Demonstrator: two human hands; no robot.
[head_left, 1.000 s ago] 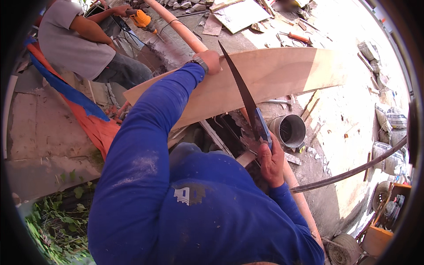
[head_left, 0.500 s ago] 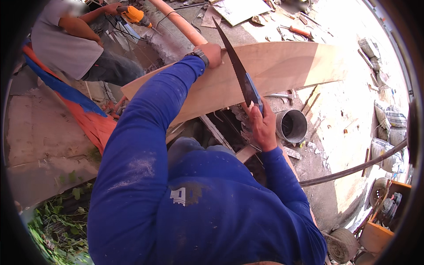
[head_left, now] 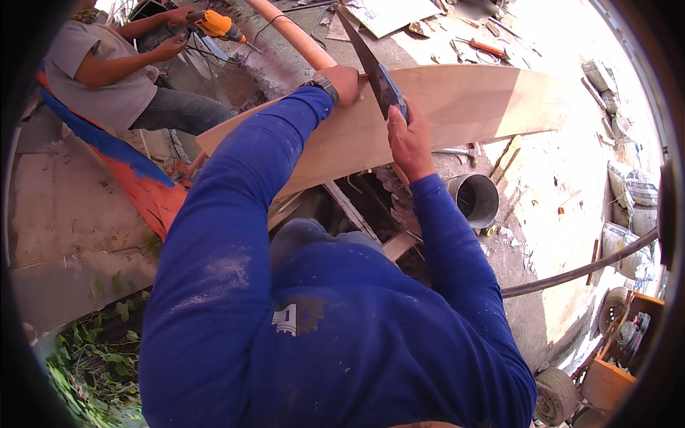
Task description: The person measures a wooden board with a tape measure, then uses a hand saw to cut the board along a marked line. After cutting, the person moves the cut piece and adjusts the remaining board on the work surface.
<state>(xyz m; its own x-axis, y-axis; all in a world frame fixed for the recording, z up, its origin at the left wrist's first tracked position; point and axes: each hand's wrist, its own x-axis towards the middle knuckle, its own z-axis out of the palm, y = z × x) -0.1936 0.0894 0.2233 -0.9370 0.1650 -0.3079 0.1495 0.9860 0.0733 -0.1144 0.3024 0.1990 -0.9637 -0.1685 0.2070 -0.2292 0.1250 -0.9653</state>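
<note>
A long, thin wooden board (head_left: 457,100) lies across in front of me. Near its far edge, my left hand (head_left: 344,84) presses down with the fingers closed at the edge, a watch on its wrist. My right hand (head_left: 412,143) is wrapped round the blue handle of a handsaw (head_left: 372,68). The saw's dark blade slants up and away to the left, crossing the board's far edge just right of my left hand. Whether its teeth have cut into the wood, I cannot tell.
At the far left, a co-worker holds a yellow drill (head_left: 214,25) beside an orange pipe (head_left: 292,32). Right of the board's near edge are a hammer (head_left: 460,151) and a metal bucket (head_left: 474,200). A hose (head_left: 578,272) runs at right; leafy plants (head_left: 100,357) grow lower left.
My right hand has pushed the handsaw forward and away, over the board. My left hand has stayed on the board. The co-worker's other hand has come up near the drill.
</note>
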